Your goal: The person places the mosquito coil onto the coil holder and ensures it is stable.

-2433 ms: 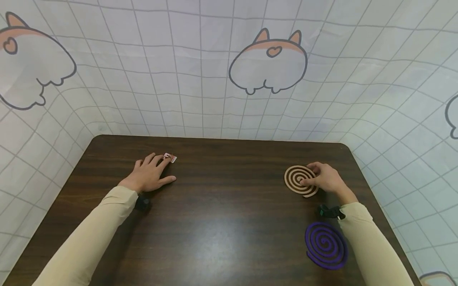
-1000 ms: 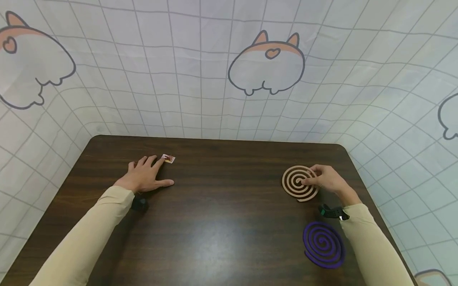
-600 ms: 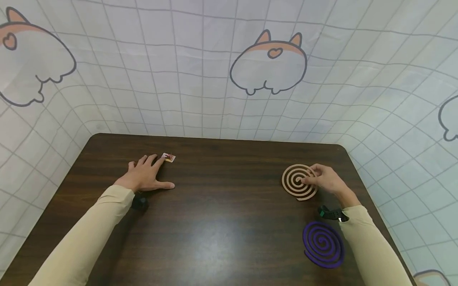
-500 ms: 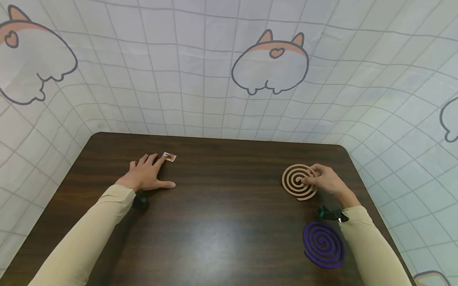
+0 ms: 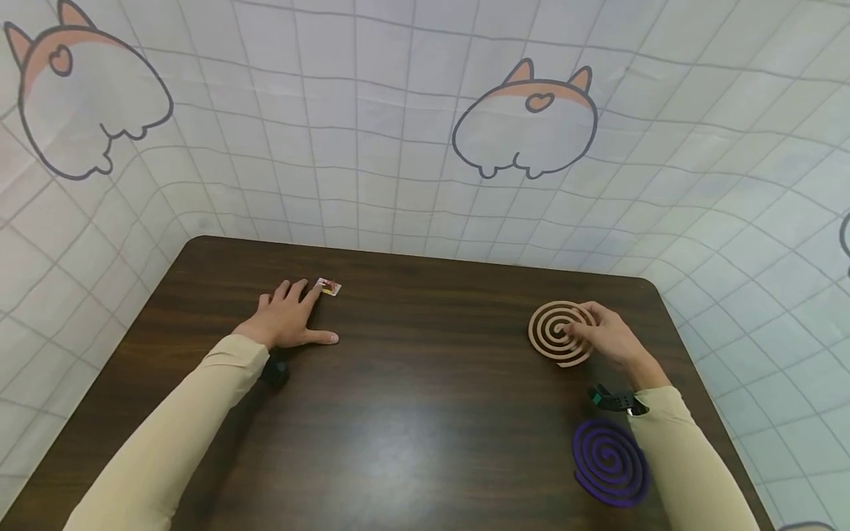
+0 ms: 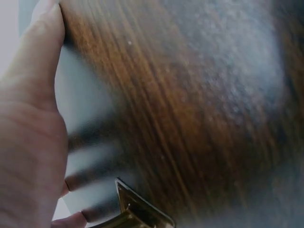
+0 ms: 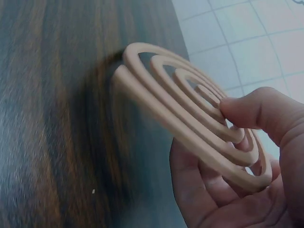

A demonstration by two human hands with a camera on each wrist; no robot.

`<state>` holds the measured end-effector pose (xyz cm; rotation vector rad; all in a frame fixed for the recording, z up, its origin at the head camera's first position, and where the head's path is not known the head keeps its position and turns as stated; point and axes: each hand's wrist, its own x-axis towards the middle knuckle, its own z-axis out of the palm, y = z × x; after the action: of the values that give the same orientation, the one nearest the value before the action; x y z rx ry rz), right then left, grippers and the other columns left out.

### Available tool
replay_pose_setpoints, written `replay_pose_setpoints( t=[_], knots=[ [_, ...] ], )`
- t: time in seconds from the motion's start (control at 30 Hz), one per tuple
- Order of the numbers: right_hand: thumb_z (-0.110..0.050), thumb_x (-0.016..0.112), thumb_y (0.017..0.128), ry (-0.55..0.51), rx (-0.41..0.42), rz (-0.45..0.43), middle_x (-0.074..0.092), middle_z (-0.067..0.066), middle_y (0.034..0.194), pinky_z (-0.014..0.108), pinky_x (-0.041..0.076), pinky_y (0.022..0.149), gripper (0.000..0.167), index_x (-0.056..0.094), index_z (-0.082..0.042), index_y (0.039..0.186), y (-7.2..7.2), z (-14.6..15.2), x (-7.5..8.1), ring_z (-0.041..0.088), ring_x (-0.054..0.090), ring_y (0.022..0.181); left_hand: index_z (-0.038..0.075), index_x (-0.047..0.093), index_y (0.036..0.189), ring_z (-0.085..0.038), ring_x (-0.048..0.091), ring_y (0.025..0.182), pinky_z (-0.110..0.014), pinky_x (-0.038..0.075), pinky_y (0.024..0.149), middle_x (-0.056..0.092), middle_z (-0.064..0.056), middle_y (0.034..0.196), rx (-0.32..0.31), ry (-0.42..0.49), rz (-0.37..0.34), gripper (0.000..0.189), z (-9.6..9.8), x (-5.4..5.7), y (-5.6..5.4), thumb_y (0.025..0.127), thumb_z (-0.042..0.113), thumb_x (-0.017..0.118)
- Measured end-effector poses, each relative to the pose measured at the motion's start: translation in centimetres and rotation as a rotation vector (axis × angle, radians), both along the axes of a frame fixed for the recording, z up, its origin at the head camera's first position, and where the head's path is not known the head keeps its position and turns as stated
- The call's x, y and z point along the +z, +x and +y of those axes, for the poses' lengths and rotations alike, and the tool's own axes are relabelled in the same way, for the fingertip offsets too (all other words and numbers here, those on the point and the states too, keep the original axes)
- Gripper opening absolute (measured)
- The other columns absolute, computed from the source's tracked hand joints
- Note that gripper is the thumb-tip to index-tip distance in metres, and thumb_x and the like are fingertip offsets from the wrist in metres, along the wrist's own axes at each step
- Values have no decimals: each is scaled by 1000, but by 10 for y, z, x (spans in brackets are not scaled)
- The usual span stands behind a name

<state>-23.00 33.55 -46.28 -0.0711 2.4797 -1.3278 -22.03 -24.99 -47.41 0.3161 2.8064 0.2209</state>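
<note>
A tan mosquito coil (image 5: 556, 333) is held by my right hand (image 5: 614, 343), thumb on its upper face and fingers underneath. In the right wrist view, the coil (image 7: 190, 111) tilts above the tabletop. My left hand (image 5: 288, 321) lies over the far left of the table, palm down with fingers spread. Its index fingertip touches or nearly touches the near edge of a small printed card (image 5: 330, 287). The left wrist view shows that card (image 6: 142, 209) at its bottom edge, with part out of frame. A purple mosquito coil (image 5: 611, 462) lies flat beside my right forearm.
The dark wood-grain table (image 5: 398, 383) has rounded far corners. A white gridded curtain (image 5: 392, 133) with cartoon corgi prints hangs behind it and along both sides. Dark bands sit at both wrists, the right wristband (image 5: 614, 399) being plainest.
The tan coil has turned slightly in my right hand since the oldest frame. My left fingertips have drawn back a little, showing more of the card. The head view has shifted and tilted slightly.
</note>
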Motion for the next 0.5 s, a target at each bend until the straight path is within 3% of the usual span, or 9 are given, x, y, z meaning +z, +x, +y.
replay_pose_setpoints(
  t=[0.27, 0.5],
  knots=[
    [-18, 61, 104, -67, -20, -9, 70, -1, 89, 34, 58, 64, 46, 41, 3, 141, -1, -6, -1, 15, 66, 72, 9, 16, 167, -58, 18, 154, -77, 24, 115, 19, -29, 170, -8, -34, 7, 113, 3, 1, 0, 89, 79, 57],
    [-20, 60, 105, -93, -38, -25, 68, 4, 94, 37, 60, 68, 51, 38, 1, 146, -3, -13, 5, 18, 69, 77, 8, 14, 167, -59, 17, 154, -79, 25, 113, 18, -30, 170, -2, -43, -3, 114, 2, -2, -1, 89, 79, 57]
  ],
)
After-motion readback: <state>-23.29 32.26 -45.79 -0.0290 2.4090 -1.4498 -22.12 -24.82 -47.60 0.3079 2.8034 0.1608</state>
